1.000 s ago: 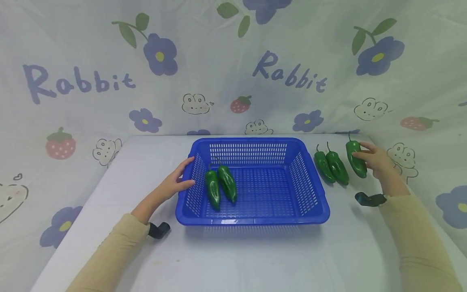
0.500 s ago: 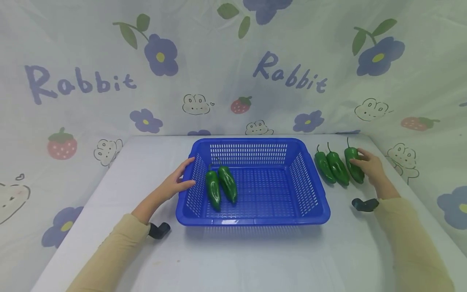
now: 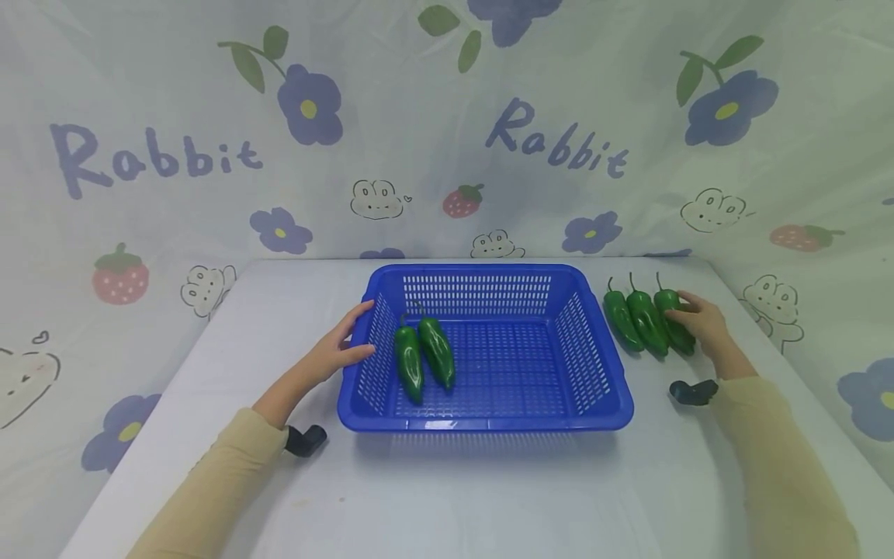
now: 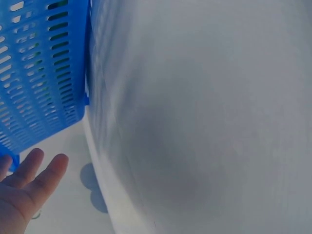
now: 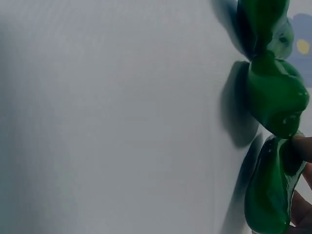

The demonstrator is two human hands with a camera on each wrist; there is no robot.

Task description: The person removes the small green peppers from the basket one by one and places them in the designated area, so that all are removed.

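My right hand (image 3: 707, 324) holds a green chili pepper (image 3: 673, 318) between thumb and fingers at the right of the table. Close beside it on the left lie two more green peppers, the middle pepper (image 3: 649, 324) and the outer pepper (image 3: 622, 320), stems pointing away. The right wrist view shows the held pepper (image 5: 270, 190) by the fingertips, below the other two. At the blue basket (image 3: 489, 424), my left hand (image 3: 337, 353) rests on the left rim with fingers extended. Inside it, two green peppers lie side by side: the left pepper (image 3: 409, 365) and the right pepper (image 3: 437, 353).
The basket stands mid-table on a white tablecloth (image 3: 461, 497). Behind the table hangs a printed curtain (image 3: 433, 116) with flowers and rabbits. Black straps with a camera, the left one (image 3: 305, 440) and the right one (image 3: 693, 392), sit at the wrists.
My right hand has moved left and slightly nearer with its pepper, closing the gap to the two peppers beside it. The left hand and the basket have stayed in place.
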